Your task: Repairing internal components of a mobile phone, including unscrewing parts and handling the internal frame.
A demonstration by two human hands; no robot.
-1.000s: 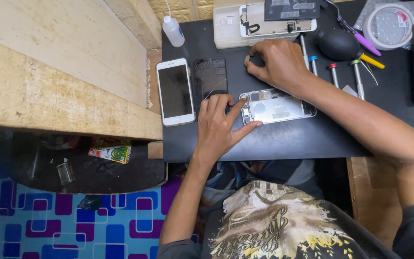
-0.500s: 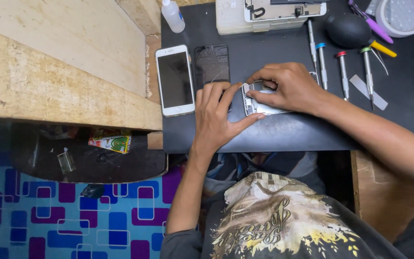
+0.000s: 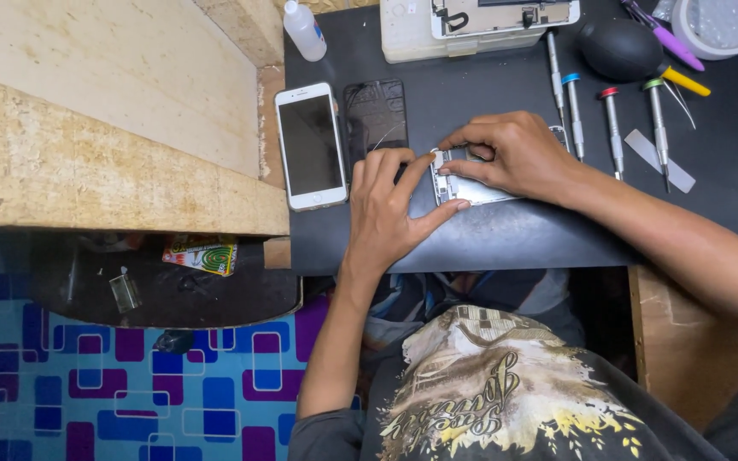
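Note:
An opened silver phone body (image 3: 463, 183) lies on the black work mat (image 3: 489, 235). My left hand (image 3: 390, 209) rests on the mat and pinches the body's left end between thumb and fingers. My right hand (image 3: 514, 154) covers the body's upper part, fingertips pressed onto its inside near the top left corner. Whether those fingertips hold a small part is hidden. Left of my hands lie a white phone (image 3: 309, 145), face up, and a dark detached screen panel (image 3: 375, 115).
Several screwdrivers (image 3: 612, 128) lie to the right, with a black air blower (image 3: 621, 49), a white tool box (image 3: 471, 30), a small bottle (image 3: 303, 30) and a tape roll (image 3: 719, 26). A wooden bench (image 3: 104, 128) stands at left, patterned floor below.
My right hand has come down from the top of the mat onto the open phone body. My left hand stayed on the body's left end. The view has shifted slightly.

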